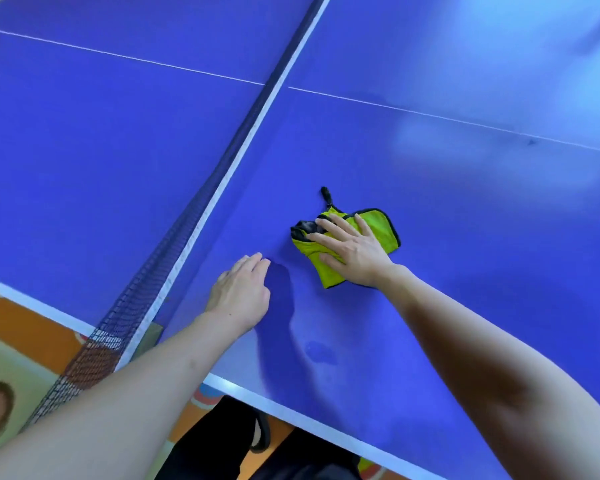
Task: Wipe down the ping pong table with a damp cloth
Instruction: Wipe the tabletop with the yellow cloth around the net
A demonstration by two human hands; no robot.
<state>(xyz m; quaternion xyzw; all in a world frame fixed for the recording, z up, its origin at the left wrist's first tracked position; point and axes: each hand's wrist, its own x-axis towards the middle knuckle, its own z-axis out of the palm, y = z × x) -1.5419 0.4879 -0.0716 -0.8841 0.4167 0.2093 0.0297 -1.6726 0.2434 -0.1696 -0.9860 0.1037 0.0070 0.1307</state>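
Right hand, fingers spread, pressing green cloth flat right of net. Left hand, fingers together, nearer net. Wide blue table beyond.

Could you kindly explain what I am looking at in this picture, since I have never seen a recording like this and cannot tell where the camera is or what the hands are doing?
There is no machine here: a person wears one wide-angle camera on the head, so you look forward and down along their own two bare arms. The large blue surface is a ping pong table, with its net running diagonally on the left. The right hand lies flat with straight fingers on a folded green cloth, pressing it against the table rather than gripping it. The left hand rests on the bare table beside the net and holds nothing. Near the table's front edge a faint darker patch shows, perhaps damp.
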